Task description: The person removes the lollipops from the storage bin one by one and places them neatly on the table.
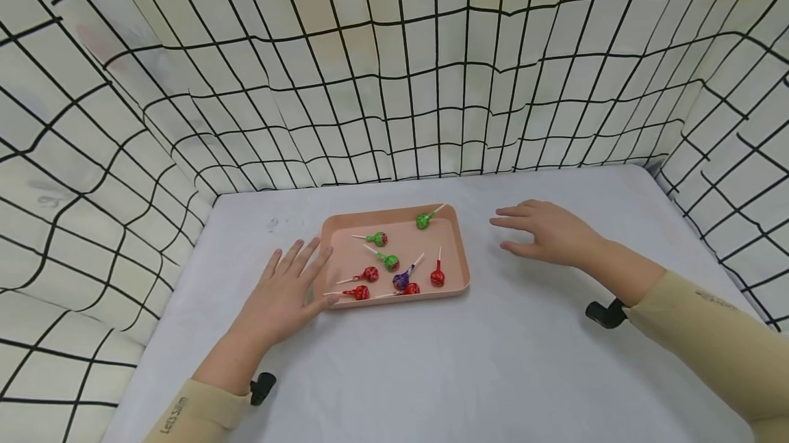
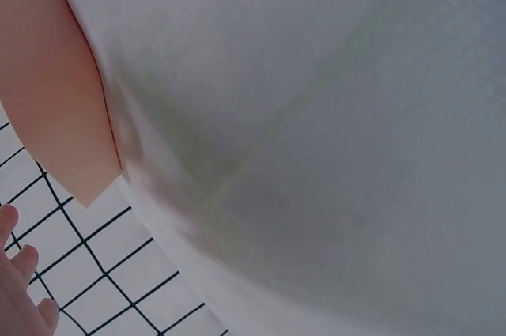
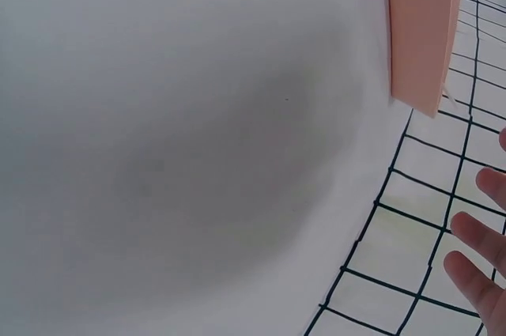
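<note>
Three green lollipops (image 1: 391,263), four red lollipops (image 1: 437,278) and a purple lollipop (image 1: 401,281) lie in the pink tray (image 1: 420,240) on the table (image 1: 431,374). The left hand (image 1: 280,298) spreads its fingers wide at the tray's left edge. Well right, the right hand (image 1: 550,233) extends parted fingers. A grid-patterned backdrop (image 1: 419,107) stands beyond.
</note>
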Demonstrator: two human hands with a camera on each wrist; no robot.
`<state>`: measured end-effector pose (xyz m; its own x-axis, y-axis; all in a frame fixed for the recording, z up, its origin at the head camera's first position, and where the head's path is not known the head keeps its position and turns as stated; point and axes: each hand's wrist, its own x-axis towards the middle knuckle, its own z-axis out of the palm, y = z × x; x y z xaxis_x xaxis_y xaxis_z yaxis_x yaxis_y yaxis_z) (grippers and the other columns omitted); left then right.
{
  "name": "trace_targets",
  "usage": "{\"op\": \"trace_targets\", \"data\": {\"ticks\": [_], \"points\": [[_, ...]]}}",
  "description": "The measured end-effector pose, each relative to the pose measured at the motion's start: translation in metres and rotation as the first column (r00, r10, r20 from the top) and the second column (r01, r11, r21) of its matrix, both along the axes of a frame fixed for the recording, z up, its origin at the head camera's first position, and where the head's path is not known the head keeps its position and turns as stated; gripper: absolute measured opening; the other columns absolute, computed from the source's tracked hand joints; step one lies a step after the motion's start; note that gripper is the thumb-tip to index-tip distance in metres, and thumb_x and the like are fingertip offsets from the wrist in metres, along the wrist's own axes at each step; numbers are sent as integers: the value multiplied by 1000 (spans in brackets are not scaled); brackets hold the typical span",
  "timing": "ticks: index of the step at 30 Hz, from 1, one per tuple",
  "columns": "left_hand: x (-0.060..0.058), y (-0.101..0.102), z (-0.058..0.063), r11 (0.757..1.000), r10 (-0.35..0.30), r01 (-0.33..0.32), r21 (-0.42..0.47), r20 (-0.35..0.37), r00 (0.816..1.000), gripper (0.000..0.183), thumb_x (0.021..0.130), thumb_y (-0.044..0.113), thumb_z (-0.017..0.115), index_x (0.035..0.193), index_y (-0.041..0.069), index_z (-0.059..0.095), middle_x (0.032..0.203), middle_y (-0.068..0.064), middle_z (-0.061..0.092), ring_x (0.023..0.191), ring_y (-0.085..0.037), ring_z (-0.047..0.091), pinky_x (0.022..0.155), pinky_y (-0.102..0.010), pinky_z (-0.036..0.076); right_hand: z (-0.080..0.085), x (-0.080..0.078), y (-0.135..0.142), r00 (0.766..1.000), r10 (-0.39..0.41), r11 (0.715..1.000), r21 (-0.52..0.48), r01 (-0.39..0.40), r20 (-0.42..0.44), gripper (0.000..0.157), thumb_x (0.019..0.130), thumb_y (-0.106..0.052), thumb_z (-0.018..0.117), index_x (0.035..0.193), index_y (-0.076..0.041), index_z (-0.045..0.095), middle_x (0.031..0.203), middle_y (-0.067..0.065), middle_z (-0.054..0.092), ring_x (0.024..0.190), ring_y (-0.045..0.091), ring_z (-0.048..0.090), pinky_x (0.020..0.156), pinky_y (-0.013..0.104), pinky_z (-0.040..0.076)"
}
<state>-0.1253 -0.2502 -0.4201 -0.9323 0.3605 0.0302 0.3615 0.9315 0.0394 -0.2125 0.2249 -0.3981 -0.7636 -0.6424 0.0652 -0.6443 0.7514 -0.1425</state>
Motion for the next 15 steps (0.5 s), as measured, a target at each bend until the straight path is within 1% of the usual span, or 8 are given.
{"op": "trace_targets", "data": {"ticks": [4,7,11,15], "points": [[2,-4,-3,1000,17,-17,0,8,1000,88,92,72,44,159,19,26,165,-7,16,151,-33,10,120,-56,4,4,-7,-9,1000,25,999,-23,-25,4,49,92,-41,68,136,-20,63,138,5,60,125,29,54,105,52,43],[4,-5,-5,1000,30,-30,-1,26,999,86,92,70,48,158,19,27,165,-8,17,151,-35,11,120,-56,4,7,-13,-16,999,39,999,-31,-38,11,47,92,-40,68,134,-19,65,136,4,61,124,28,55,104,51,44],[6,-8,-6,999,41,-41,2,50,998,85,92,67,51,158,18,27,165,-10,18,150,-37,13,120,-57,4,12,-21,-26,999,44,999,-19,-44,25,45,92,-40,68,133,-20,66,134,2,63,122,27,56,103,50,45],[7,-11,-10,999,39,-38,-11,58,998,85,92,68,49,158,19,28,165,-10,18,150,-37,14,119,-58,7,15,-29,-37,998,54,999,-1,-54,40,44,91,-39,69,132,-22,67,131,-1,65,120,25,57,101,48,47]]}}
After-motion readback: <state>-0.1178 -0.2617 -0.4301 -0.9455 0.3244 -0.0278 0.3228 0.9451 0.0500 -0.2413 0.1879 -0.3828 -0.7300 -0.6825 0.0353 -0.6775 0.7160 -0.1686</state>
